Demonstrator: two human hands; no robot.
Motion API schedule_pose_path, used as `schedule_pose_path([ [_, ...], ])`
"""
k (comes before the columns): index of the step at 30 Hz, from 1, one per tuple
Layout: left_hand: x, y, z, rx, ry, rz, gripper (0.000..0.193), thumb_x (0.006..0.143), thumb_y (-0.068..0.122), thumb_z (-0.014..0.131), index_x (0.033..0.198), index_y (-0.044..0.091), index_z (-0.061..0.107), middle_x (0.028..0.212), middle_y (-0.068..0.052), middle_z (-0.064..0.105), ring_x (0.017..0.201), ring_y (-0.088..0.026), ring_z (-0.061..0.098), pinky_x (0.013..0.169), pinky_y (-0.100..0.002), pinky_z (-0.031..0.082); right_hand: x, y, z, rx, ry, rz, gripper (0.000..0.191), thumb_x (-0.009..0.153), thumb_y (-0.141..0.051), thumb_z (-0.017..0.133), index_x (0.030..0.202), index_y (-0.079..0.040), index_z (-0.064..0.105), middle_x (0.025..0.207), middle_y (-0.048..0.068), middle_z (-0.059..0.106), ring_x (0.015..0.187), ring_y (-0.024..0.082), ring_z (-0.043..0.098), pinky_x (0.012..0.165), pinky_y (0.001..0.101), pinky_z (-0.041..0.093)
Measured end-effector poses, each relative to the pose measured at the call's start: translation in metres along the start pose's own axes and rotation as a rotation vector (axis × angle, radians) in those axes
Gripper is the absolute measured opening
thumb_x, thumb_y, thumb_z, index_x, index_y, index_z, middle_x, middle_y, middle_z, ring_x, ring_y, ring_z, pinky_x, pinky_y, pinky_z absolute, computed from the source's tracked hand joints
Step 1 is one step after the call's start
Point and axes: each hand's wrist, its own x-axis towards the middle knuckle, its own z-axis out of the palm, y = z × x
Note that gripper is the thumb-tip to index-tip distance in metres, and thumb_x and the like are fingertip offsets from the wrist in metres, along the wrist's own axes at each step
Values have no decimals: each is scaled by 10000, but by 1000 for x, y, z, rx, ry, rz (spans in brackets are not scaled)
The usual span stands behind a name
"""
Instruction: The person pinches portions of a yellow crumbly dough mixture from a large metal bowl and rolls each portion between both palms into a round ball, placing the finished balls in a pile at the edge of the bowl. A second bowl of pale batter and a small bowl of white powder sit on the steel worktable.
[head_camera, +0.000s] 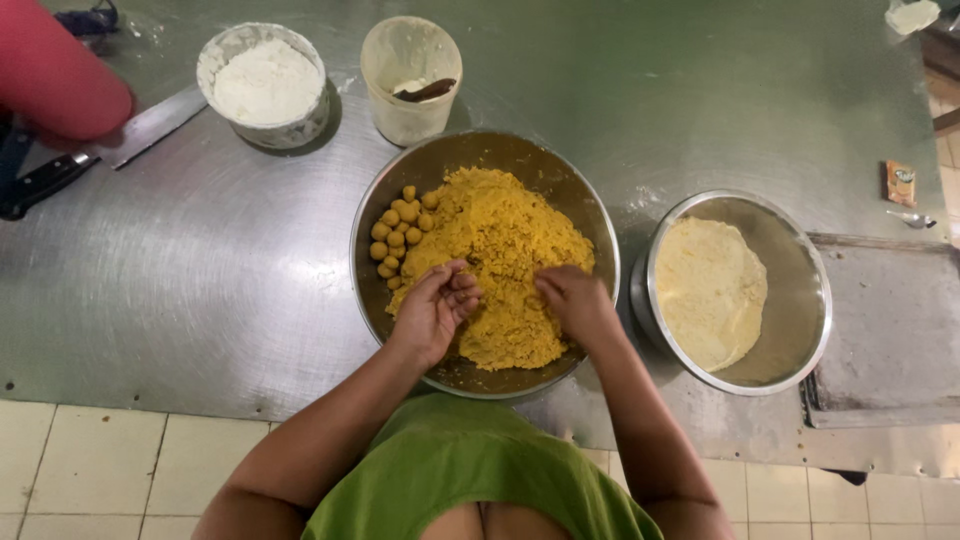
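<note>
A large steel bowl (575, 200) on the metal counter holds a heap of crumbly yellow mixture (505, 240). Several small yellow balls (398, 232) lie against its left wall. My left hand (433, 312) is cupped over the near left of the heap, fingers curled around a bit of the mixture. My right hand (575, 303) rests palm down on the heap's near right side, fingers pressed into it.
A second steel bowl (800, 300) with pale dough stands at the right. At the back are a bowl of white flour (265, 85) and a plastic tub (410, 80). A large knife (95, 150) lies at the left, near another person's red sleeve (55, 80).
</note>
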Motion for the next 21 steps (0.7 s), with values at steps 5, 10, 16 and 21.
schedule_pose_path([
  [5, 5, -8, 1, -32, -4, -34, 336, 1059, 289, 505, 1262, 48, 619, 1018, -100, 693, 962, -243, 699, 858, -374, 590, -12, -14, 5, -127, -118, -72, 426, 813, -205, 799, 1202, -60, 707, 1127, 160, 707, 1030, 350, 681, 867, 439, 541],
  [10, 2, -8, 3, 14, 6, -67, 313, 1043, 268, 500, 1235, 55, 624, 1075, -107, 689, 1034, -252, 689, 927, -400, 570, -11, -21, 0, -149, -74, -86, 328, 886, -180, 739, 1199, -87, 717, 1125, 148, 712, 1062, 347, 681, 898, 428, 545],
  [16, 11, -16, 32, -50, 28, -112, 307, 1078, 339, 504, 1264, 112, 595, 1139, -75, 630, 1052, -248, 622, 918, -425, 529, 0, -36, 14, 164, -14, -32, 503, 907, -179, 705, 1396, -122, 601, 1425, 145, 606, 1296, 324, 603, 1072, 389, 478],
  [21, 18, -19, 51, -122, -14, -42, 410, 1061, 364, 423, 1340, 131, 612, 1264, -26, 666, 1130, -190, 632, 964, -359, 516, 6, -57, 42, -371, -44, -276, 762, 942, -227, 592, 1605, -57, 256, 1656, 196, 320, 1544, 392, 229, 1201, 627, 128],
])
